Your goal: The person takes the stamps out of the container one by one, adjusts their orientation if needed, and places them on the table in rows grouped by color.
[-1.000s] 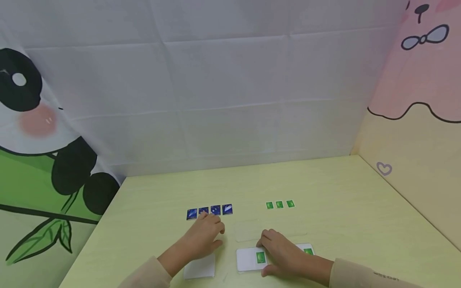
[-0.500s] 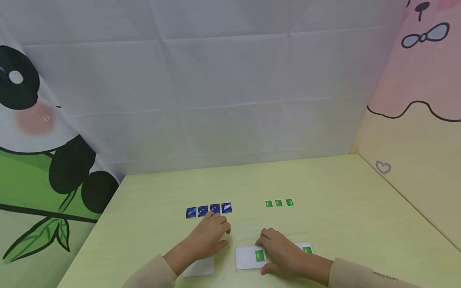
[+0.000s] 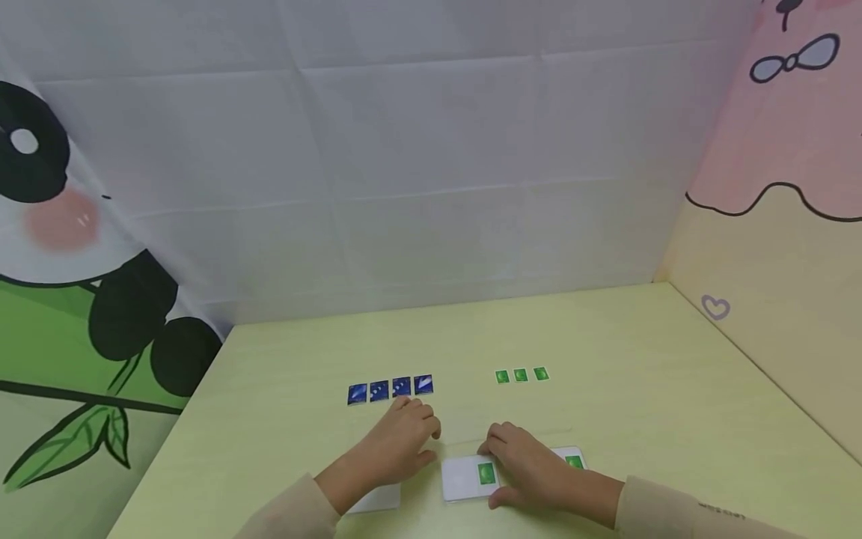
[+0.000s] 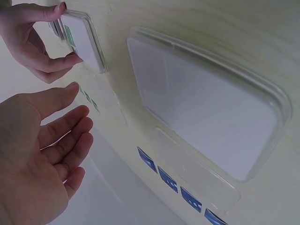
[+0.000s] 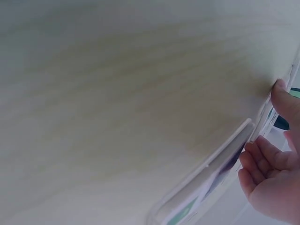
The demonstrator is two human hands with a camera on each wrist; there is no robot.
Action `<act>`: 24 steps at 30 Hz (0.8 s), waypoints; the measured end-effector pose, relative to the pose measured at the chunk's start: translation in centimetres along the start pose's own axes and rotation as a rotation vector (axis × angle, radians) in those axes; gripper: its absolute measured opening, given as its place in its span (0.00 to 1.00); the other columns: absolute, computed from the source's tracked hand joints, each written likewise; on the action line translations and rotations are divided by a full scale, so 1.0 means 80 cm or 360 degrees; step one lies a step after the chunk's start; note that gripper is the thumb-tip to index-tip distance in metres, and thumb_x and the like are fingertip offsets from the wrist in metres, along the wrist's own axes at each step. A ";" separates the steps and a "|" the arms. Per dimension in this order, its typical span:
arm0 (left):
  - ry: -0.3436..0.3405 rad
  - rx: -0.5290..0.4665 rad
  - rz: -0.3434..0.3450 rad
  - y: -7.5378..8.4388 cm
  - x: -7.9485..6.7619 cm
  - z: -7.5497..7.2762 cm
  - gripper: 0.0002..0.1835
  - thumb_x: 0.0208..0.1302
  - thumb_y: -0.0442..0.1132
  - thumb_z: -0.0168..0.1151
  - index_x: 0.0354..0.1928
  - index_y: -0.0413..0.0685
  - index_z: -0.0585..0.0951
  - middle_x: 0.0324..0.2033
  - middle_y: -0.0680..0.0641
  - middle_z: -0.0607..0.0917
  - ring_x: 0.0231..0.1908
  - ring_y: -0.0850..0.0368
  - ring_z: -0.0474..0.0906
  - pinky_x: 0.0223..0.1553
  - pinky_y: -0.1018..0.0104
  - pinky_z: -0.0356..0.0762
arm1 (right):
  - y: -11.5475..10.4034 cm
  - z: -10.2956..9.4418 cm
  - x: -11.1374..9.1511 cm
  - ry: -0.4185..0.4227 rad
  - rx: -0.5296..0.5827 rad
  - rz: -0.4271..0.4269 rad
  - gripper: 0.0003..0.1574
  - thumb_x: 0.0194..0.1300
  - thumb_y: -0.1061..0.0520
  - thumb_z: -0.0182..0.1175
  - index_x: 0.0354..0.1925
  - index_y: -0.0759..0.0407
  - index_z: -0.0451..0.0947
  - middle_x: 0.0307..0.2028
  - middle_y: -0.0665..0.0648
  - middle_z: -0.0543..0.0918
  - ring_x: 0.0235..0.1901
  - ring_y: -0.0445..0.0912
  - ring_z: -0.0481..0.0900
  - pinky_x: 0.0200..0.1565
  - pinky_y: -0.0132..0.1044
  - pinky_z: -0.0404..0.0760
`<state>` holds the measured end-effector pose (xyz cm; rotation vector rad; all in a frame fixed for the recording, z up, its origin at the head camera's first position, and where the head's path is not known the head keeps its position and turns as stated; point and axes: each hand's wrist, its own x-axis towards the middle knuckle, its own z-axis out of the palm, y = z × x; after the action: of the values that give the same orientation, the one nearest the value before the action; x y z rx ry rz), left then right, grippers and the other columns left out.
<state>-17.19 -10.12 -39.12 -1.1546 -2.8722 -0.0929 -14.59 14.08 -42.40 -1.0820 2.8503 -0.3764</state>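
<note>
While right hand [image 3: 528, 468] pinches green-marked white case [image 3: 461, 480] by opposite edges on surface [image 3: 606, 344], left hand [image 3: 396, 443] hovers, fingers [image 4: 70, 121] loosely curved, holding nothing (four blue cards [image 3: 400, 387] in row just beyond).

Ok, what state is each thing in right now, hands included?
Left hand: holding nothing, fingers loosely bent
Right hand: gripping the middle case
Middle case: flat, green square showing
Left case: flat, plain white face up
Right case: partly hidden by the right hand
Blue cards: four, flat in a row
Green cards: three, flat in a row
</note>
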 end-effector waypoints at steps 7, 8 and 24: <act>-0.0067 -0.0053 -0.0002 0.008 0.004 0.002 0.10 0.56 0.48 0.69 0.38 0.55 0.83 0.35 0.58 0.83 0.39 0.62 0.73 0.50 0.63 0.66 | 0.000 -0.001 0.001 -0.0025 0.0049 0.0032 0.36 0.48 0.37 0.71 0.50 0.56 0.77 0.43 0.45 0.75 0.42 0.35 0.67 0.48 0.31 0.74; -0.0082 -0.0069 -0.0010 0.009 0.005 0.003 0.10 0.56 0.48 0.69 0.38 0.55 0.83 0.35 0.58 0.82 0.39 0.62 0.73 0.50 0.63 0.66 | 0.000 -0.002 0.001 -0.0029 0.0054 0.0033 0.36 0.49 0.37 0.71 0.50 0.56 0.77 0.43 0.45 0.75 0.42 0.35 0.67 0.48 0.31 0.74; -0.0138 -0.0129 -0.0032 0.025 0.015 0.016 0.12 0.57 0.51 0.68 0.40 0.57 0.83 0.36 0.59 0.81 0.40 0.63 0.72 0.49 0.65 0.66 | 0.002 -0.004 0.005 -0.0081 0.0121 0.0057 0.36 0.48 0.37 0.71 0.49 0.55 0.77 0.44 0.45 0.75 0.42 0.36 0.68 0.49 0.31 0.74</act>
<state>-16.67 -7.76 -40.27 -1.1712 -2.9824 -0.1654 -15.06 13.98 -42.16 -1.0112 2.7826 -0.4439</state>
